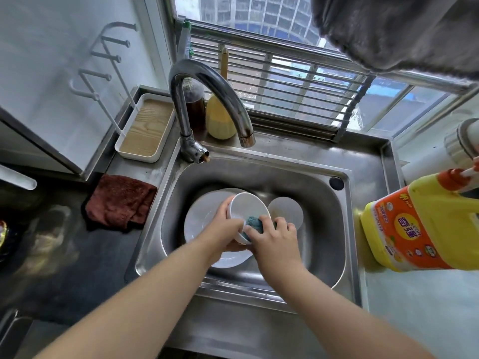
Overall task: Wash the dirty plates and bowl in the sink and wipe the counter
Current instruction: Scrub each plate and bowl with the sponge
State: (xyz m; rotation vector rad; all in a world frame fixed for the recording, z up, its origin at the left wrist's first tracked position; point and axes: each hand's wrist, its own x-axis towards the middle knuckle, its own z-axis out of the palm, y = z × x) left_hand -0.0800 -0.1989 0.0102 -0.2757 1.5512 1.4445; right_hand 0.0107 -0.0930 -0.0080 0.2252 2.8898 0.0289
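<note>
I log: steel sink (363, 229), window behind. Left hand (225, 229) grips tilted white bowl (246, 208) over 1 plate (199, 224); right hand (277, 242) pinches blue sponge (255, 224) inside it.

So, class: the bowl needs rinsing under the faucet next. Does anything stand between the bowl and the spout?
Nothing visible does. The left hand holds the bowl over the plates; open space separates it from the spout.
</note>
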